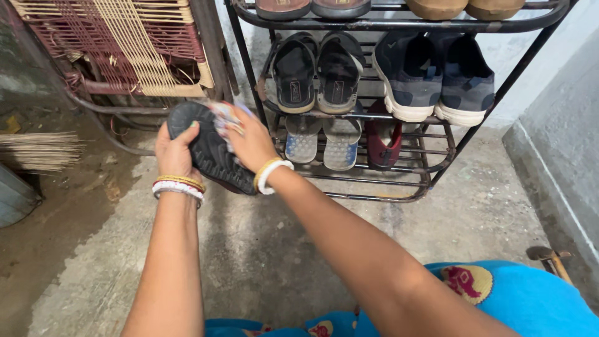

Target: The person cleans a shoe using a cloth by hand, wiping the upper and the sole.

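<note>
Two hands are in view. The left hand grips a dark sandal from its left edge, fingers curled over the rim, thumb side toward the camera. The right hand is closed on a small pale cloth, which it presses against the sandal's upturned sole; the cloth is blurred and its exact form cannot be told. Each wrist carries a stack of bangles in white, gold and red.

The sandal is held above the concrete floor, just left of and in front of the shoe rack. Its sole is black to dark grey with a fine studded tread, oval at the far end, tilted with the far end to the left and the near end lower to the right.

Rack count by tier:
- Top tier: four shoes, partly cut off.
- Middle tier: two black sandals on the left, two grey sneakers on the right.
- Lower tier: two pale blue-grey slippers and one dark red shoe.

At far left stands one woven chair; one broom lies at the left edge. One hammer lies on the floor at near right.
</note>
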